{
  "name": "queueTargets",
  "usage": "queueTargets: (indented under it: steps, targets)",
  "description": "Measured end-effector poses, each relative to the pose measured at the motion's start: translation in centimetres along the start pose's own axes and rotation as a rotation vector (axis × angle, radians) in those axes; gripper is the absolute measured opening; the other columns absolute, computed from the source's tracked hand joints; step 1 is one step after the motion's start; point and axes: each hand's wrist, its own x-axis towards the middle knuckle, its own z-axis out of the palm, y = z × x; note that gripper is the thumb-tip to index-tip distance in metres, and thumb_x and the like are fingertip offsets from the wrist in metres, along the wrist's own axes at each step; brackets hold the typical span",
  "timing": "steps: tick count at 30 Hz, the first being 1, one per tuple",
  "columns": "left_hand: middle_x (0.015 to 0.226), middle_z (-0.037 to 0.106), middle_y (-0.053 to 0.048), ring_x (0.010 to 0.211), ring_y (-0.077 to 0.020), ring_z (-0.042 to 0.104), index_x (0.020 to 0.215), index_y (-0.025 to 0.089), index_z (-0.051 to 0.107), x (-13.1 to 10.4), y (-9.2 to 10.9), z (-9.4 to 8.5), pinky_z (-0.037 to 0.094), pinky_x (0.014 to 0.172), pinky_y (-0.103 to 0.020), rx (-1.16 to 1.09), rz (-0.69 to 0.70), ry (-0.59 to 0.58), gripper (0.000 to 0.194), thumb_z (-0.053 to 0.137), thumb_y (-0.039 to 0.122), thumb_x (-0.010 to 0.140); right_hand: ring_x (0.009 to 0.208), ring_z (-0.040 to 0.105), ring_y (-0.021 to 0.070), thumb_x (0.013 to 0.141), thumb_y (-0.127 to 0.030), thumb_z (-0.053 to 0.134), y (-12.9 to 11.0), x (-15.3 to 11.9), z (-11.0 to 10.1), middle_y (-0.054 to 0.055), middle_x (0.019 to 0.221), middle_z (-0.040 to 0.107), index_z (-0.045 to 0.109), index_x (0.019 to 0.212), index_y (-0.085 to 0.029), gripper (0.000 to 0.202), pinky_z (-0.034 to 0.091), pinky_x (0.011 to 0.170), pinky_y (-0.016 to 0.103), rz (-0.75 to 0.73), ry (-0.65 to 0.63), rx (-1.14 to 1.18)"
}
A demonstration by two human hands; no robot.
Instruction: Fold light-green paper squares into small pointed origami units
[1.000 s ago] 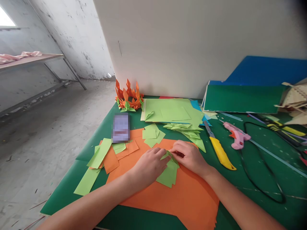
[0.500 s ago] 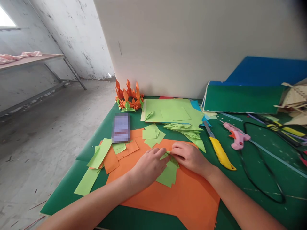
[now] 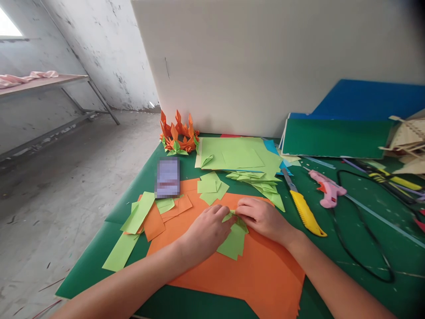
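Both of my hands meet over a large orange sheet [image 3: 265, 274]. My left hand [image 3: 210, 226] and my right hand [image 3: 257, 215] pinch a small folded green paper [image 3: 232, 214] between their fingertips. Beneath it, loose green paper pieces [image 3: 233, 243] lie on the orange sheet. Behind my hands are green squares [image 3: 212, 186] and a pile of folded green pieces [image 3: 255, 178]. Part of the held paper is hidden by my fingers.
An orange and green paper crown [image 3: 179, 137] stands at the back left, with a blurred purple box [image 3: 168, 177] before it. Green strips [image 3: 121, 252] lie left. On the right are a yellow cutter [image 3: 305, 212], a pink glue gun [image 3: 328, 188] with its cord and green boards [image 3: 338, 137].
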Motion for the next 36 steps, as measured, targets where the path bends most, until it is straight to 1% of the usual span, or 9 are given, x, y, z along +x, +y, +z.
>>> queueTargets:
  steps: [5,9,13,18,22,29,32,36]
  targets:
    - [0.103,0.056,-0.009,0.095,-0.0238,0.054,0.118,0.018,0.057,0.1,-0.1,0.1,0.049,0.078,-0.036,0.033,0.017,0.019,0.026,0.044,0.021,0.096,0.079,0.059,0.0168,0.097,-0.016,0.044,0.1,-0.2,0.2,0.005,0.085,0.062,0.065,0.088,-0.019,0.023,0.047,0.069,0.027,-0.001,0.022,0.008]
    - [0.101,0.057,-0.009,0.095,-0.0235,0.054,0.116,0.019,0.058,0.2,-0.2,0.3,0.049,0.079,-0.036,0.026,0.035,0.041,0.024,0.044,0.022,0.096,0.085,0.061,0.0187,0.098,-0.018,0.044,0.4,-0.4,0.4,0.007,0.091,0.067,0.067,0.094,-0.019,0.024,0.048,0.073,0.029,-0.071,0.071,-0.018]
    - [0.099,0.057,-0.009,0.097,-0.0237,0.054,0.112,0.017,0.060,0.3,-0.2,0.2,0.049,0.079,-0.036,0.001,0.041,0.035,0.024,0.043,0.019,0.096,0.082,0.061,0.0185,0.100,-0.019,0.041,0.6,-0.5,0.3,0.007,0.089,0.067,0.068,0.094,-0.019,0.027,0.049,0.073,0.030,-0.091,0.065,-0.036]
    - [0.108,0.056,-0.011,0.099,-0.0233,0.054,0.112,0.013,0.059,0.3,-0.3,0.3,0.050,0.081,-0.035,-0.045,0.069,0.057,0.025,0.043,0.013,0.093,0.084,0.061,0.0186,0.100,-0.019,0.041,0.6,-0.5,0.3,0.007,0.090,0.068,0.068,0.093,-0.019,0.028,0.050,0.076,0.030,-0.075,0.055,-0.041]
    - [0.109,0.058,-0.010,0.099,-0.0219,0.055,0.113,0.016,0.059,0.4,-0.4,0.4,0.049,0.081,-0.032,-0.051,0.087,0.056,0.024,0.049,0.014,0.091,0.084,0.061,0.0181,0.099,-0.017,0.041,0.3,-0.4,0.2,0.006,0.090,0.068,0.068,0.095,-0.019,0.027,0.051,0.078,0.030,-0.044,0.017,-0.035]
    - [0.117,0.059,-0.009,0.103,-0.0208,0.055,0.117,0.018,0.059,0.4,-0.4,0.3,0.046,0.084,-0.029,0.004,0.103,0.039,0.027,0.052,0.016,0.091,0.090,0.063,0.0192,0.099,-0.017,0.043,0.2,-0.7,-0.3,0.007,0.100,0.069,0.068,0.104,-0.020,0.027,0.053,0.080,0.032,-0.023,-0.016,-0.044]
    - [0.118,0.060,-0.009,0.103,-0.0199,0.056,0.117,0.019,0.059,0.4,-0.4,0.2,0.046,0.085,-0.028,0.001,0.101,0.049,0.027,0.051,0.017,0.092,0.094,0.064,0.0187,0.098,-0.017,0.045,0.5,-0.9,-0.4,0.006,0.103,0.069,0.069,0.106,-0.021,0.026,0.053,0.083,0.031,-0.026,0.006,-0.009]
    - [0.121,0.060,-0.008,0.104,-0.0194,0.056,0.118,0.019,0.059,0.3,-0.5,0.3,0.046,0.085,-0.028,0.031,0.109,0.059,0.027,0.050,0.017,0.092,0.093,0.063,0.0187,0.099,-0.019,0.045,1.0,-0.9,-0.3,0.006,0.102,0.069,0.068,0.107,-0.020,0.024,0.052,0.083,0.032,-0.050,0.042,0.006]
